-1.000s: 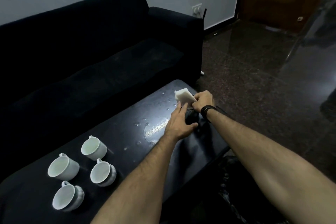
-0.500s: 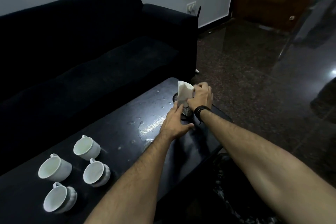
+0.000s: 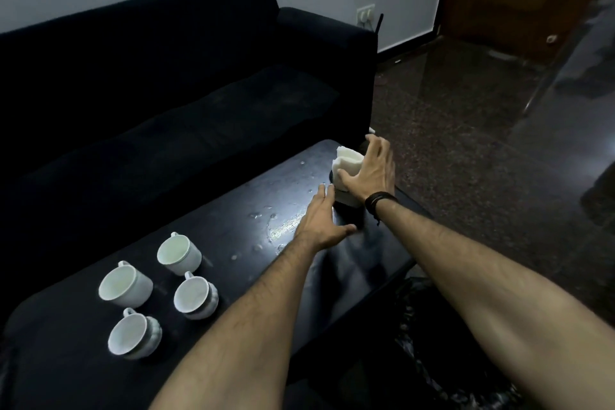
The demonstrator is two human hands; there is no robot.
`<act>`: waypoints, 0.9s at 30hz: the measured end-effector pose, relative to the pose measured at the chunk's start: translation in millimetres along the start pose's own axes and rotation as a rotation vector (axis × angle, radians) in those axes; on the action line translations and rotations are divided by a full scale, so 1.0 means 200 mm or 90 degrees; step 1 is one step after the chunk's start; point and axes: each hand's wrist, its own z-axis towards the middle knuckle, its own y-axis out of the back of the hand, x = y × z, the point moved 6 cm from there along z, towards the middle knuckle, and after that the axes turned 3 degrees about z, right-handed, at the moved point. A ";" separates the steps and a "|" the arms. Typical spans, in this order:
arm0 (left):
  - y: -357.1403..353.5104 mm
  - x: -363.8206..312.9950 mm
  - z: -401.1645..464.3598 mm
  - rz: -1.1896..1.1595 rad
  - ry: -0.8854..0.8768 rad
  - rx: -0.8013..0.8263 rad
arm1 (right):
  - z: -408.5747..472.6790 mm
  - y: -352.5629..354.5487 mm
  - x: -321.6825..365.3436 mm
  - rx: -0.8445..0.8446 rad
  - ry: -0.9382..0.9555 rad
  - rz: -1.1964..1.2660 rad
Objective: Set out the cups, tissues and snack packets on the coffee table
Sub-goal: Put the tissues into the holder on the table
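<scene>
A stack of white tissues [image 3: 347,159] stands upright in a dark round holder [image 3: 346,206] at the far right end of the black coffee table [image 3: 233,230]. My right hand [image 3: 371,173] wraps over the tissues from the right, thumb on the near side and fingers spread over the far side. My left hand [image 3: 321,221] lies flat on the table, fingertips against the holder's base, holding nothing. Several white cups [image 3: 179,253] stand grouped at the table's left end. No snack packets show.
A black sofa [image 3: 186,93] runs along the far side of the table. Water drops and a wet patch [image 3: 283,226] lie on the tabletop near my left hand. A dark crumpled bag [image 3: 432,343] sits by the table's near edge. Dark polished floor lies to the right.
The tissues went from tilted in my right hand to upright in the holder. My right hand has spread over them, and my left hand stayed at the holder's base.
</scene>
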 end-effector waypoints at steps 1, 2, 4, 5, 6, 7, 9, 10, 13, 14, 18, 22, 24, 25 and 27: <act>0.01 0.01 -0.02 0.007 0.006 0.004 | -0.01 0.01 0.04 0.004 0.023 -0.020; 0.03 0.02 -0.04 0.013 0.012 0.006 | -0.02 0.00 0.07 0.018 0.038 -0.042; 0.06 0.05 -0.08 0.016 0.030 0.009 | -0.03 -0.02 0.10 0.061 0.014 -0.068; 0.07 0.07 -0.09 0.017 0.037 0.009 | -0.02 -0.03 0.08 0.085 -0.024 -0.067; 0.08 0.08 -0.11 0.020 0.041 0.007 | -0.01 -0.04 0.06 0.113 -0.065 -0.059; 0.09 0.08 -0.12 0.022 0.041 0.004 | 0.00 -0.05 0.05 0.143 -0.101 -0.047; 0.10 0.10 -0.14 0.017 0.038 0.005 | 0.02 -0.04 0.03 0.180 -0.156 0.001; 0.11 0.11 -0.15 0.016 0.037 0.006 | 0.03 -0.03 0.02 0.174 -0.173 0.028; 0.11 0.14 -0.14 0.016 0.039 0.006 | 0.05 0.00 0.03 0.129 -0.182 0.057; 0.11 0.15 -0.13 0.017 0.042 0.006 | 0.06 -0.01 0.02 0.131 -0.190 0.051; 0.09 0.15 -0.13 0.028 0.035 0.016 | 0.05 -0.04 -0.03 0.165 -0.178 -0.040; 0.10 0.17 -0.14 0.049 0.043 0.020 | -0.01 -0.04 0.12 0.071 0.012 -0.137; 0.12 0.19 -0.16 0.052 0.054 0.015 | -0.05 -0.06 0.22 0.070 0.109 -0.193; 0.14 0.20 -0.18 0.056 0.059 0.012 | -0.08 -0.08 0.27 0.085 0.147 -0.216; 0.18 0.24 -0.22 0.073 0.071 0.004 | -0.14 -0.13 0.38 0.138 0.211 -0.232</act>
